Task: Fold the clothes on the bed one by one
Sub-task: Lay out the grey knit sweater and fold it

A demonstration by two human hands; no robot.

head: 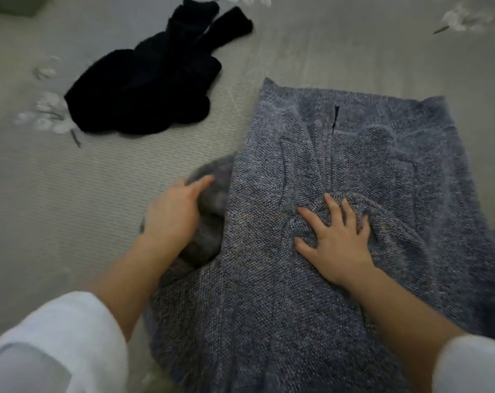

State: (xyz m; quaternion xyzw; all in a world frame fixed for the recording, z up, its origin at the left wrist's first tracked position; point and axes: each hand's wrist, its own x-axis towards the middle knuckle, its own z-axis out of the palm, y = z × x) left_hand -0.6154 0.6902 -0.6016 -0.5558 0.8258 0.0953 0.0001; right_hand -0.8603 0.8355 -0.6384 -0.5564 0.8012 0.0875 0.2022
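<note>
Mid-fold on the grey knit sweater (pixel 339 165), spread on the bed (pixel 70 194). The left hand (pixel 172 211) has its grip wrapped round a bunched bit at the sweater's left edge, probably a sleeve. The right hand (pixel 337 239) lies flat, pinning the middle. Next, I'd guess, the sleeve goes across. The black garment (pixel 155 86) isn't folded yet.

A pale ribbed cover (pixel 70 194) fills the background. White petal-like shapes with thin dark stems show on it in three groups: a left cluster (pixel 46 114), a small top cluster (pixel 249 0) and a right cluster (pixel 459 19), all blurred, so printed or loose cannot be told. A dull green block (pixel 13 4) sits in the top left corner, cut off by the frame edge
</note>
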